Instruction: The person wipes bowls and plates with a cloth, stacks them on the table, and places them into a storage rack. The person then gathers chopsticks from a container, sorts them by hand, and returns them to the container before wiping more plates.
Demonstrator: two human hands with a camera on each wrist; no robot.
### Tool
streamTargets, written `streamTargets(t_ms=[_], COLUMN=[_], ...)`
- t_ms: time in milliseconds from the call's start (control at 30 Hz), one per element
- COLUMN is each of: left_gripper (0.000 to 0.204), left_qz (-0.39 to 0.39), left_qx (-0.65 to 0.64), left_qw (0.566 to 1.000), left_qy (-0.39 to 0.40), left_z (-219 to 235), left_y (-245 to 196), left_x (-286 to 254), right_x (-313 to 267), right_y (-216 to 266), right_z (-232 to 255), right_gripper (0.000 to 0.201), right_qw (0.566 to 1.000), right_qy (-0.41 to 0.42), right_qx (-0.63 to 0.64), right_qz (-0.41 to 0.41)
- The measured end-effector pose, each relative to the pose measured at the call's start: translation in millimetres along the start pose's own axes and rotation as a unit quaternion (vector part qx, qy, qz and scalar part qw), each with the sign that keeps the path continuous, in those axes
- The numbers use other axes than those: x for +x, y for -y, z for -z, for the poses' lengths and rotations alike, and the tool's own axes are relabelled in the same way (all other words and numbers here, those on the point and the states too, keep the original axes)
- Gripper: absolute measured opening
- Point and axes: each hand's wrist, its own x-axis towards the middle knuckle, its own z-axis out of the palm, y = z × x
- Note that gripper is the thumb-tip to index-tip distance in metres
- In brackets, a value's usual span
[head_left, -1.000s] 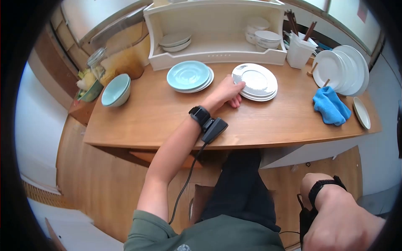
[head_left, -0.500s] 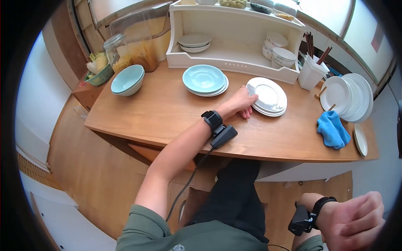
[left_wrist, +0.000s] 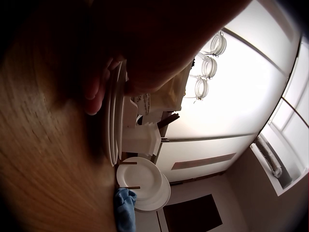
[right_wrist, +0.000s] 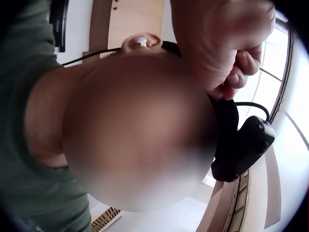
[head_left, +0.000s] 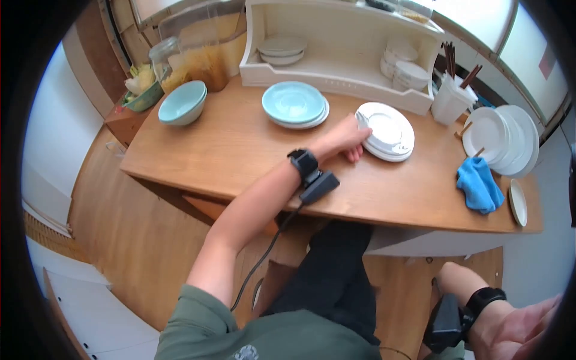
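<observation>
A stack of white plates (head_left: 387,129) lies on the table right of centre. My left hand (head_left: 348,135) grips its near left rim, the thumb over the top plate. In the left wrist view the fingers (left_wrist: 94,94) curl at the plates' underside. My right hand (head_left: 519,330) is raised off the table at the lower right, palm partly showing. Beside the person's head in the right wrist view, that hand (right_wrist: 219,43) has loosely bent fingers and nothing visible in it. Left of the white stack sits a pale blue plate (head_left: 293,102) on white plates.
Two nested blue bowls (head_left: 183,102) stand at the left. Behind is a cream shelf (head_left: 336,90) holding bowls and dishes. At the right are a white chopstick holder (head_left: 451,99), racked plates (head_left: 483,135), a blue cloth (head_left: 480,186) and a small oval dish (head_left: 518,203).
The head view has tilted and shifted. My left hand stays at the white plates' rim. My right hand has turned, its palm now showing, and moved toward the lower right edge.
</observation>
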Motion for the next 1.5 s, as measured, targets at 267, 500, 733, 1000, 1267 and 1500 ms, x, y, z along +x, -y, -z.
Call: streamTargets(t_ms=[267, 500, 733, 1000, 1267, 1500], left_gripper=[0.038, 0.035, 0.036, 0.037, 0.037, 0.048], left_qz=[-0.024, 0.010, 0.002, -0.004, 0.017, -0.016], left_qx=[0.001, 0.008, 0.012, -0.011, 0.017, 0.140], left_qw=[1.000, 1.000, 1.000, 1.000, 1.000, 0.987], left_qy=[0.013, 0.001, 0.017, 0.004, -0.009, -0.076], left_z=[2, 2, 4, 5, 8, 16], left_y=[-5, -11, -5, -8, -11, -6], left_x=[-2, -8, -5, -6, -9, -6], right_x=[17, -12, 0, 20, -42, -112], right_y=[-34, -17, -31, -32, -241, -258], right_z=[-89, -15, -76, -66, -31, 77], right_gripper=[0.015, 0.013, 0.013, 0.009, 0.029, 0.046], right_qw=[0.997, 0.996, 0.997, 0.833, 0.718, 0.483], right_qy=[-0.011, -0.055, -0.078, -0.208, 0.389, 0.507], right_qx=[-0.025, 0.002, -0.028, 0.226, -0.443, -0.571], right_qz=[0.078, 0.065, 0.008, -0.460, -0.369, -0.428])
